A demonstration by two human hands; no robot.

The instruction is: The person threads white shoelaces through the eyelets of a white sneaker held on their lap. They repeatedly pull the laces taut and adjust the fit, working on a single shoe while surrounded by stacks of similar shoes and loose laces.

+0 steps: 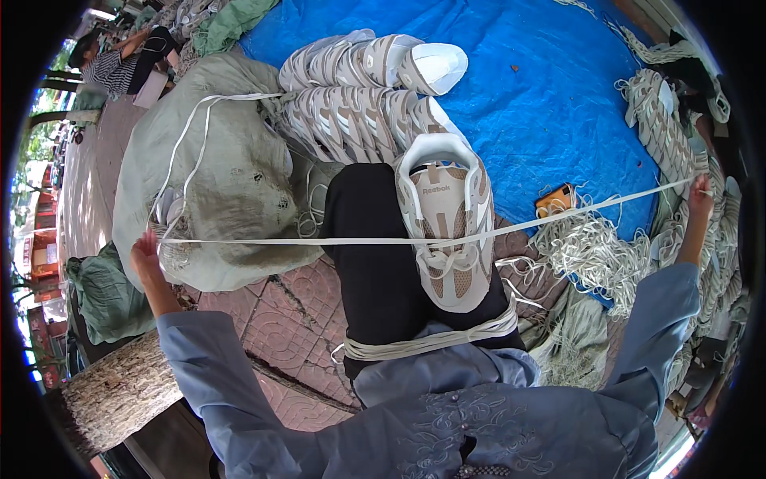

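A beige and white shoe upper (pixel 444 209) lies on my lap, its collar pointing away from me. Across it runs a long white shoelace (pixel 319 241), pulled taut from side to side. My left hand (pixel 145 254) is closed on the lace's left end, beside a large sack. Far out to the right and raised, my right hand (pixel 700 199) grips the other end. Whether the lace passes through the upper's eyelets I cannot tell. A bundle of white laces (pixel 439 338) lies across my thighs.
Two rows of nested shoe uppers (pixel 343 120) rest on a blue tarp (pixel 542 88). A bulging pale sack (pixel 215 160) stands at left, above a tree trunk (pixel 120 391). Loose laces (pixel 590 255) and an orange box (pixel 556 199) lie right. Another person (pixel 120 68) sits far left.
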